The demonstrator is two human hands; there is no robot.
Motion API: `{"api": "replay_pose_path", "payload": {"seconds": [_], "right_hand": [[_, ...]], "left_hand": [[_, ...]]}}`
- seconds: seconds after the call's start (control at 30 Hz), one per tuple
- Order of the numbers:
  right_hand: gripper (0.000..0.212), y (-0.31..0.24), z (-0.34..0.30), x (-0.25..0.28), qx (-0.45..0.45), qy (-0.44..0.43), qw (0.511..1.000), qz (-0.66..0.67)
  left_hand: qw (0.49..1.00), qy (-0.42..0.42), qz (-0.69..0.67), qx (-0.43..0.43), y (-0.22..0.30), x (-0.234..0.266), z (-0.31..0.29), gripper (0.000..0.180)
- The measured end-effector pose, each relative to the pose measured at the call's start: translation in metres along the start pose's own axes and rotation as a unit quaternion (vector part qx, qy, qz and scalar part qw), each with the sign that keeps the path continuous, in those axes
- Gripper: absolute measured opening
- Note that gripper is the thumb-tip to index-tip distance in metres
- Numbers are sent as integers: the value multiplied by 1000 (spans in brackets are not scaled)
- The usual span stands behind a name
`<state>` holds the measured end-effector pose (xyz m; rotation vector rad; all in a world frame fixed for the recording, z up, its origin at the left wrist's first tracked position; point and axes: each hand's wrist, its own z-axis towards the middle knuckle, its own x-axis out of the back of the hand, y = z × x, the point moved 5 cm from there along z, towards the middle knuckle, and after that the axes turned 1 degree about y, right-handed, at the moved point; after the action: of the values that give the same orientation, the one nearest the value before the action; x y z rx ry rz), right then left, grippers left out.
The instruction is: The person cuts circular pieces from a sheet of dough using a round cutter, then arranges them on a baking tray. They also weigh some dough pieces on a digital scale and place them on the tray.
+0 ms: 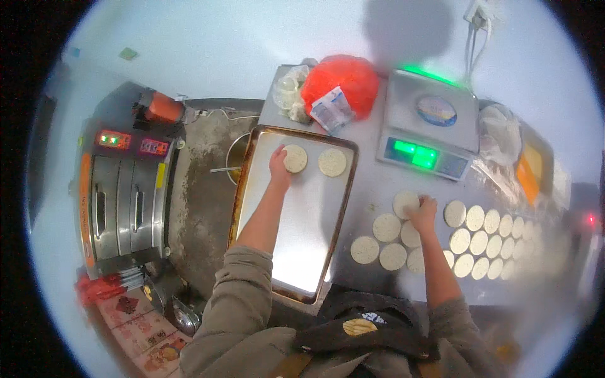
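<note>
My left hand (278, 166) reaches over the upper left of a rimmed baking tray (290, 217). Its fingers are closed on the edge of a flat, pale dough round (296, 159) lying there. A second dough round (332, 162) lies on the tray to the right. Over the table, my right hand (426, 214) grips the right edge of another dough round (405, 205), which tops a cluster of several more. Part of that cluster is hidden by my right forearm. Farther right, rows of similar dough rounds (478, 242) lie on the tabletop and blur toward the edge.
A digital scale (419, 113) with a lit green display stands behind the dough. Beside it are a red plastic bag (340, 82) and clear bags (499, 133). A bowl (236, 154) sits left of the tray. At the far left stands a steel oven (126, 201).
</note>
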<state>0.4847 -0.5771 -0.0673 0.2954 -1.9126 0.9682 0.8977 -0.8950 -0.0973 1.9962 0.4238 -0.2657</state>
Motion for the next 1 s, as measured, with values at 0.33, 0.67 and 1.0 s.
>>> {"api": "replay_pose_path", "payload": {"seconds": [0.33,0.67,1.0], "right_hand": [[43,4,-19,27,-69,-155,932,321],[55,44,-61,47,127,-23,989,70],[56,38,-52,48,135,-131,978,90]], "left_hand": [[952,22,277,-129,0,-3,18,46],[854,-27,459,-243,-17,-64,-140,37],[737,-188,595,-259,-130,-159,-283,57]]}}
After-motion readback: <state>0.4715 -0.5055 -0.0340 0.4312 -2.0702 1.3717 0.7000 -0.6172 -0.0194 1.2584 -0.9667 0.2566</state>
